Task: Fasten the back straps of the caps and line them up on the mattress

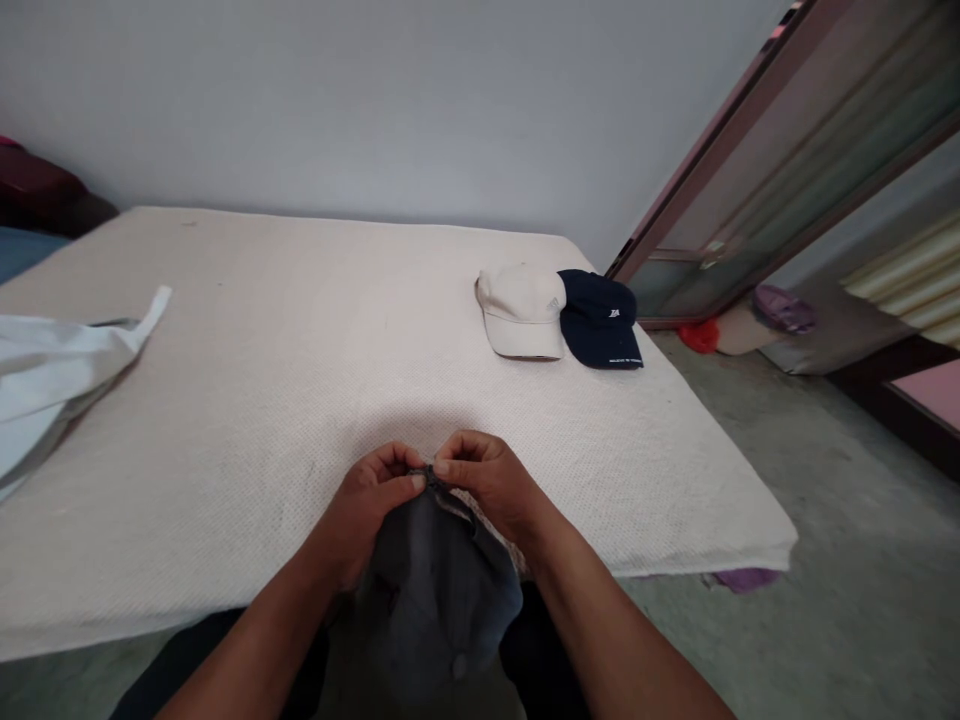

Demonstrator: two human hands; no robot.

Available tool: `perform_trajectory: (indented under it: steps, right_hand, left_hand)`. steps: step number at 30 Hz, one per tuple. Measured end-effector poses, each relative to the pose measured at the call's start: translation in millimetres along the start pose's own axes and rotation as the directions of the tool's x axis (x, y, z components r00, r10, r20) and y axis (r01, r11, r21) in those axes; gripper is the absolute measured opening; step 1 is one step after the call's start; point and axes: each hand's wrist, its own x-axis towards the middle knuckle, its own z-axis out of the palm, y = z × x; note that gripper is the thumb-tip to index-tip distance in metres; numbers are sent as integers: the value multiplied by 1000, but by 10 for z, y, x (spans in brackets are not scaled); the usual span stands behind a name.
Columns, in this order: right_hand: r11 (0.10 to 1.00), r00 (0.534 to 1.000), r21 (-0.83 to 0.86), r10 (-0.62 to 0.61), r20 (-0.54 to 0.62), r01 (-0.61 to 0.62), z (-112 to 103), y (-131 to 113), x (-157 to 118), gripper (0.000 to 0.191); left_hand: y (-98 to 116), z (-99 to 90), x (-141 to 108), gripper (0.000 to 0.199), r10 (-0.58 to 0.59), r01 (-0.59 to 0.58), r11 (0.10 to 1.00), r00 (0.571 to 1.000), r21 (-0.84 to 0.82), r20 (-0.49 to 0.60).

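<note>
A dark grey cap [442,590] hangs at the front edge of the covered surface, its strap end turned up toward the far side. My left hand [371,490] pinches the strap between thumb and fingers. Close beside it, my right hand [487,475] pinches the same strap from the other side, the fingertips of both hands almost touching. The strap's fastening is small and partly hidden by my fingers. The cap's top button faces me, low in the view.
A beige cap [523,310] and a navy cap [600,320] lie side by side toward the back right of the white-covered bed [262,400]. White cloth-like headwear [67,370] lies at the left edge. A wall stands behind; a door frame is at right.
</note>
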Motion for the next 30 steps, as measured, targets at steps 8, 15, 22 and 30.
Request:
perform_trajectory:
  steps: [8, 15, 22, 30]
  right_hand:
    - [1000, 1000, -1, 2, 8, -2, 6, -4, -5, 16]
    - [999, 1000, 42, 16, 19, -17, 0, 19, 6, 17]
    - [1000, 1000, 11, 12, 10, -12, 2, 28, 4, 16]
    - [1000, 999, 7, 30, 22, -31, 13, 32, 10, 15]
  left_hand:
    - [-9, 29, 3, 21, -21, 21, 1000, 1000, -4, -18]
    - [-21, 31, 19, 20, -78, 76, 995, 997, -71, -23]
    - [-9, 63, 17, 17, -81, 79, 996, 996, -43, -46]
    - [-10, 88, 19, 16, -67, 66, 998, 994, -17, -82]
